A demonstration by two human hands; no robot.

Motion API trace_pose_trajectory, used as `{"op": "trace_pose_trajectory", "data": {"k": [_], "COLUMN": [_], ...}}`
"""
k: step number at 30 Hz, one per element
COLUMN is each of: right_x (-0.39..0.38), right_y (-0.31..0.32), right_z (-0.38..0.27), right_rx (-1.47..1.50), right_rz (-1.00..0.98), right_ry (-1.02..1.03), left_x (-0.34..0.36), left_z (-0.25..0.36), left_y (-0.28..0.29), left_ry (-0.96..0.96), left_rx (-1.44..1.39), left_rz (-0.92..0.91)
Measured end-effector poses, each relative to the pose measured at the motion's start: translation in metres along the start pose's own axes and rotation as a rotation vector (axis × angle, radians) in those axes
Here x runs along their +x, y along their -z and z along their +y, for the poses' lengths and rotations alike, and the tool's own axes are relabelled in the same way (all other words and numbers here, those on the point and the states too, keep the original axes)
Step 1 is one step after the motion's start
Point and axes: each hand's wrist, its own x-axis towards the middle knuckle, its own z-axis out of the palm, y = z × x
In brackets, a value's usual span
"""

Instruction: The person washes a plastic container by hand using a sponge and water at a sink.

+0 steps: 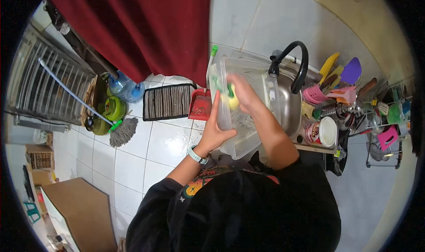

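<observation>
A clear plastic container [242, 149] is tilted over the left side of the sink, its walls streaked wet. My left hand [211, 136], with a pale watch on its wrist, grips the container's left wall, the thumb reaching inward and a finger stretched along the side. Inside the container, my right hand [241, 92] presses a yellow and green sponge [233, 103] against the wall my left hand holds. That hand is slightly blurred, and its fingers partly cover the sponge.
A black curved faucet [305, 61] stands over the metal sink [290, 103]. To the right are a pink utensil holder [313, 94], a white-lidded tub [327, 131] and a dish rack. On the tiled floor left lie a red dustpan [200, 105], a striped mat [169, 102] and a mop [124, 131].
</observation>
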Motion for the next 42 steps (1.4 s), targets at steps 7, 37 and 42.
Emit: {"op": "trace_pose_trajectory", "data": {"k": [7, 37, 42], "right_x": [0.01, 0.027, 0.031], "right_y": [0.0, 0.017, -0.01], "right_z": [-0.034, 0.003, 0.013], "right_rx": [0.292, -0.317, 0.422], "right_rz": [-0.105, -0.501, -0.049], "right_ry": [-0.174, -0.215, -0.35], "left_x": [-0.001, 0.001, 0.004], "left_z": [-0.006, -0.017, -0.022], "left_y": [0.004, 0.012, 0.013], "left_ry": [-0.009, 0.073, 0.159], "left_rx": [-0.04, -0.106, -0.148], "left_rz": [0.015, -0.087, -0.155]}}
